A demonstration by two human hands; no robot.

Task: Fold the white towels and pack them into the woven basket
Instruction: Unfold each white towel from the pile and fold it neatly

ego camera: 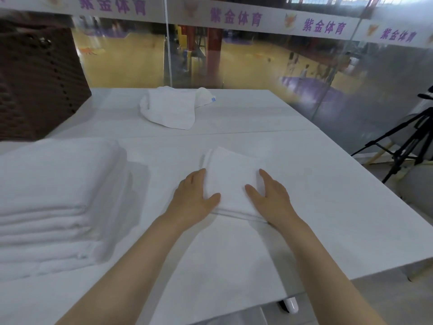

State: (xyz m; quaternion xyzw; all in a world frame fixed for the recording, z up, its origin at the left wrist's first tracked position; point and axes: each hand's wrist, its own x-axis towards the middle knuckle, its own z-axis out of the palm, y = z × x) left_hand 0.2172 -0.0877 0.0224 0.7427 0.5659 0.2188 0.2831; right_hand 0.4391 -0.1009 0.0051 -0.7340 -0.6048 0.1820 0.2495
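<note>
Between the left hand [195, 198] and right hand [269, 195], the folded towel [230, 181].

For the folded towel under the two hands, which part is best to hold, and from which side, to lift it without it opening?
Probably by its two side edges, one hand from each side, as the left hand and right hand already flank the folded towel. Its layered edges face the person, so fingers under and thumbs on top should keep the layers together.

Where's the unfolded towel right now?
The crumpled towel lies at the table's far edge, centre-left in the head view, beyond the folded towel under both hands, right of the woven basket.
</note>
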